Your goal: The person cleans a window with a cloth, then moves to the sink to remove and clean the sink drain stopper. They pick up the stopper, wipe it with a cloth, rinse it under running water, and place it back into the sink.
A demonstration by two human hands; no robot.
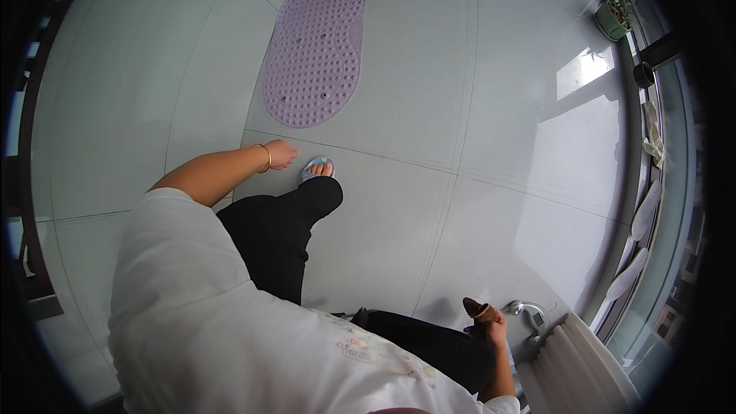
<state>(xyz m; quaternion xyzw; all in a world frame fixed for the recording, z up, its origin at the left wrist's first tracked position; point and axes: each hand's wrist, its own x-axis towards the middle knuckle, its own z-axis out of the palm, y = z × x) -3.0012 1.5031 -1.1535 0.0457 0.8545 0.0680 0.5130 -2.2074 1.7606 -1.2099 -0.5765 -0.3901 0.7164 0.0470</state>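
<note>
My left hand (pixel 283 154), with a gold-coloured bangle at its wrist, hangs over the pale tiled floor (pixel 391 201) near my slippered foot (pixel 319 168). Its fingers look curled, but their undersides are hidden; I see nothing in them. Low on the right, my right hand (pixel 497 330) grips a brown, rough-looking object (pixel 482 311) with a hollow end and a darker flap. What exactly it is cannot be made out. That hand is beside my black-trousered leg (pixel 431 339).
A purple studded bath mat (pixel 313 57) lies ahead. Along the right window ledge are a green potted plant (pixel 614 20), a dark pot (pixel 643 75), a white cloth (pixel 653 132) and two pale insoles (pixel 646 210). A curved silvery fixture (pixel 526 309) and a white ribbed panel (pixel 575 356) stand beyond my right hand.
</note>
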